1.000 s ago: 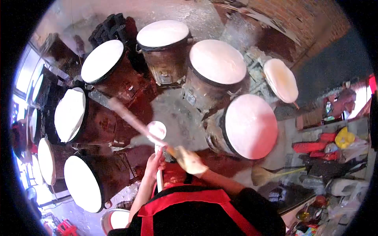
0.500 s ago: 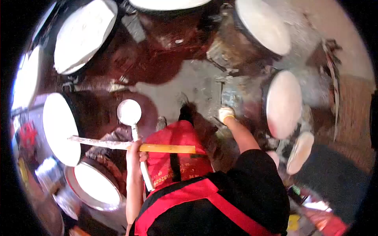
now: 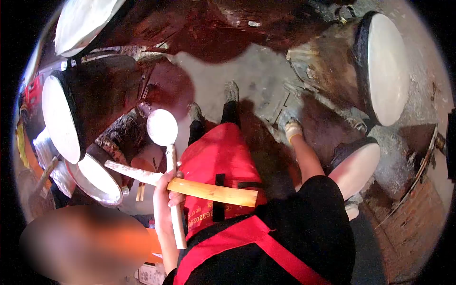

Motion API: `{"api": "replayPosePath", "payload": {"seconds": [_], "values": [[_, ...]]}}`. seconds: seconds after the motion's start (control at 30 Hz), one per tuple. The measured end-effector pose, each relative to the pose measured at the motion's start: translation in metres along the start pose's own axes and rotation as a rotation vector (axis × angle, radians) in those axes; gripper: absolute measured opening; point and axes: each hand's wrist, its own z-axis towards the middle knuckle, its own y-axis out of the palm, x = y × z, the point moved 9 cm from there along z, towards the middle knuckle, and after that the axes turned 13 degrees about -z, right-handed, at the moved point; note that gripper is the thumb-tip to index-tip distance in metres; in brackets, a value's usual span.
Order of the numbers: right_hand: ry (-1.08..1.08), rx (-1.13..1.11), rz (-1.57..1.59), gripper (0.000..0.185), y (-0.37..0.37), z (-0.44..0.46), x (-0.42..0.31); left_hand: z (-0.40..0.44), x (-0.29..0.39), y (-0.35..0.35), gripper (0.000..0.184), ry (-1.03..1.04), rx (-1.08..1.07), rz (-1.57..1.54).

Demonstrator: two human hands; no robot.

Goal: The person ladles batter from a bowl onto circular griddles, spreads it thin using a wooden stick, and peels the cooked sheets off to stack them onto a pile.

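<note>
My left hand [image 3: 168,187] is closed around two things at once. One is a white ladle [image 3: 162,127], its round head pointing forward and its pale handle running back past my wrist. Crossing it is a flat wooden stick [image 3: 216,192], yellow at the right end and coated white at the left. Both are held in front of my red apron [image 3: 218,152]. My right hand [image 3: 293,129], in a pale glove, reaches down to the right near the floor beside dark vats. Its fingers look closed, but what they hold cannot be made out.
Large dark vats with white contents surround me: a left one [image 3: 61,118], a right one [image 3: 389,69] and a nearer right one [image 3: 356,168]. A white-filled basin [image 3: 97,180] stands at left. A person in orange [image 3: 128,235] is close at lower left. Grey floor [image 3: 213,71] lies ahead.
My view has shifted, and the surrounding vats appear in new positions. The ladle and stick remain in my left hand, the stick now tilted. The person in orange has come into view.
</note>
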Motion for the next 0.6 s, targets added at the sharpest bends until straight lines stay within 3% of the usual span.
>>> {"api": "replayPosePath", "payload": {"seconds": [0.13,0.33,0.5,0.6], "values": [[-0.125,-0.064,-0.199,0.027,-0.033,-0.013,-0.014,-0.005,-0.006,0.011,0.025,0.082,0.037,0.023],[-0.069,-0.116,-0.1,0.027,-0.018,-0.012,-0.011,-0.008,-0.006,0.02,0.021,0.086,-0.003,0.018],[-0.113,0.0,-0.177,0.025,0.015,0.001,-0.012,-0.012,0.001,0.016,0.017,0.115,-0.021,0.044],[-0.255,0.038,-0.232,0.021,-0.007,-0.006,-0.024,-0.021,-0.001,0.026,0.014,0.144,-0.003,0.003]]}}
